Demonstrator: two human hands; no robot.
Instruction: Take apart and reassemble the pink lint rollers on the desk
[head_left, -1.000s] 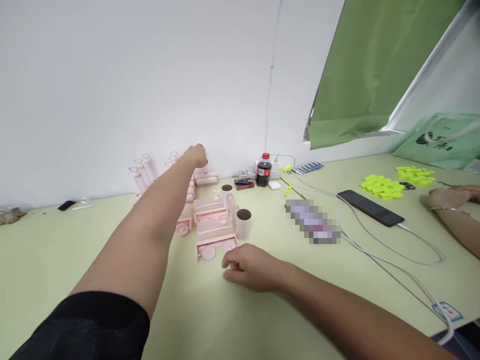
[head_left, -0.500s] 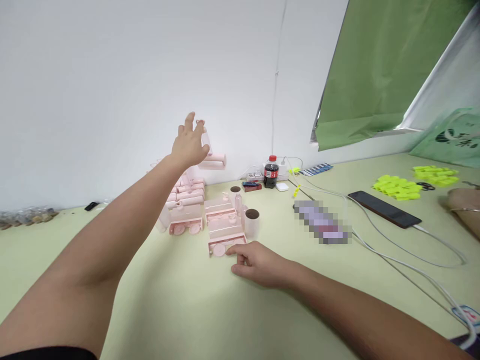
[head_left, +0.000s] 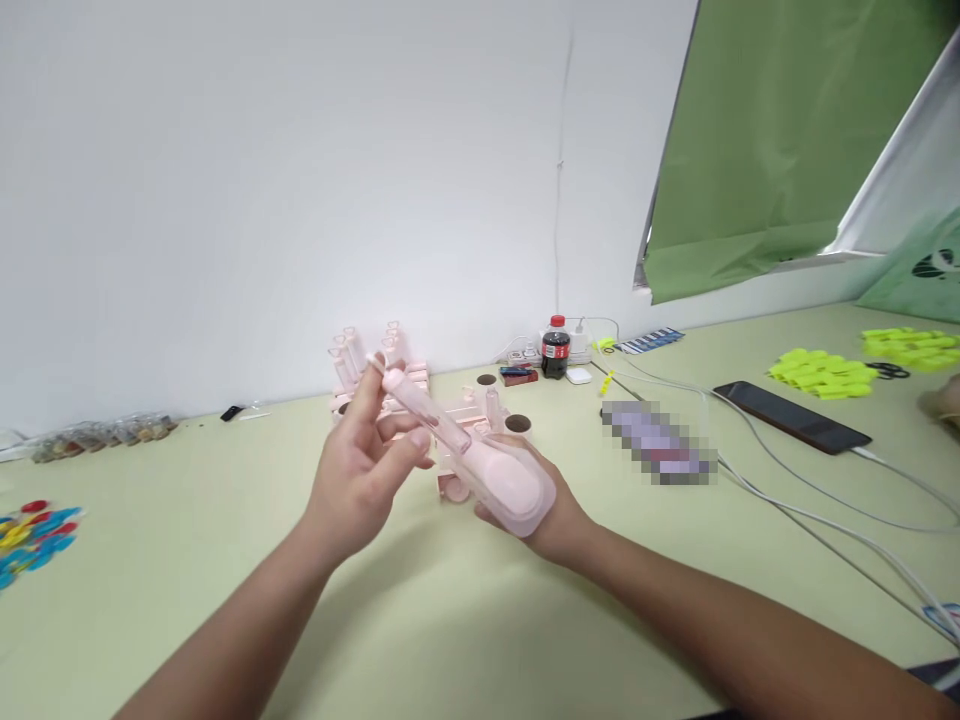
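Observation:
A pale pink lint roller (head_left: 431, 415) with a clear-sided handle is held tilted in front of me. My left hand (head_left: 360, 480) pinches the loop at the handle's upper left end, thumb stretched along underneath. Around the wide, translucent-covered roller end, my right hand (head_left: 559, 515) is closed; its fingers are mostly hidden behind. Beyond the hands stand more pink rollers (head_left: 347, 360), their looped handles upright. A pink part with a round disc (head_left: 453, 488) lies just below the held roller. A white paper roll with a brown core (head_left: 517, 424) stands near my right hand.
A cola bottle (head_left: 556, 348) stands by the wall near a power strip. To the right lie a dark phone (head_left: 791, 417) with white cables, yellow pieces (head_left: 821, 373) and scissors (head_left: 890, 370). Coloured pieces (head_left: 37, 535) lie at the left edge.
My left hand has come back from the wall side, bringing a pink roller down and toward me. My right hand has risen from the table part and closed around the roller's wide end.

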